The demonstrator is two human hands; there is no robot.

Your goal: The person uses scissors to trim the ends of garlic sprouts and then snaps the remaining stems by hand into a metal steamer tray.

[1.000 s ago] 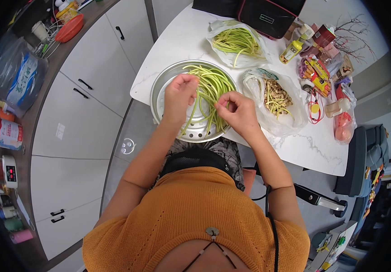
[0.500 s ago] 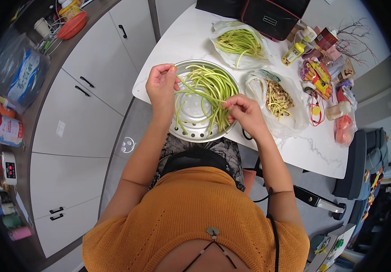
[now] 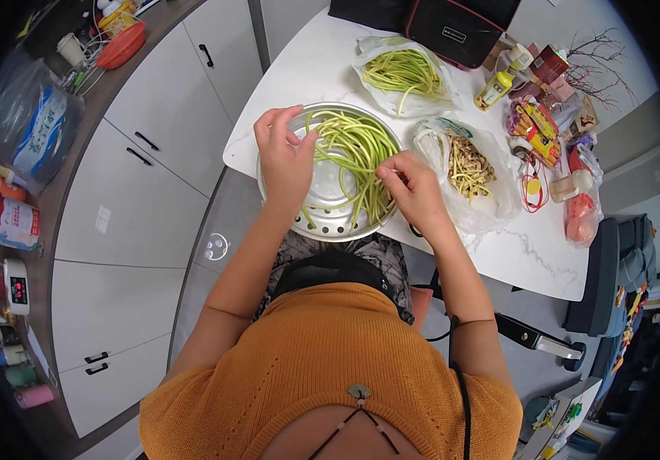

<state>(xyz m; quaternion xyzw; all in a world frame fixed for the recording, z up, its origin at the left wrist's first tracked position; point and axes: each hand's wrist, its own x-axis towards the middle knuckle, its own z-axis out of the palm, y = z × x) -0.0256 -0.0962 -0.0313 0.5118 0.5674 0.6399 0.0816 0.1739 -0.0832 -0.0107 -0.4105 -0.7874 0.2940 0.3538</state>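
Note:
A round metal steamer tray [image 3: 316, 198] with holes stands at the table's near edge, holding a heap of long green garlic scapes [image 3: 357, 146]. Over its left side is my left hand [image 3: 284, 157], its thumb and fingers apart and nothing seen between them. At the heap's right side my right hand [image 3: 415, 188] is closed in a pinch, the fingertips on a garlic scape. Just right of that hand lies an open plastic bag [image 3: 502, 195] with brownish trimmed ends and bits of stem [image 3: 468, 165]. Behind the tray, another bag [image 3: 452, 96] holds more garlic scapes.
On the white table [image 3: 540, 257] stand a black bag [image 3: 452, 34], a yellow bottle [image 3: 493, 90], food packages [image 3: 535, 126] and a bag of reddish fruit [image 3: 581, 218]. White cabinets [image 3: 127, 195] line the left. A dark chair [image 3: 602, 284] is at the right.
My left hand has opened and shifted slightly right, letting go of the garlic scape that stretched between both hands. My right hand stays pinched in nearly the same place.

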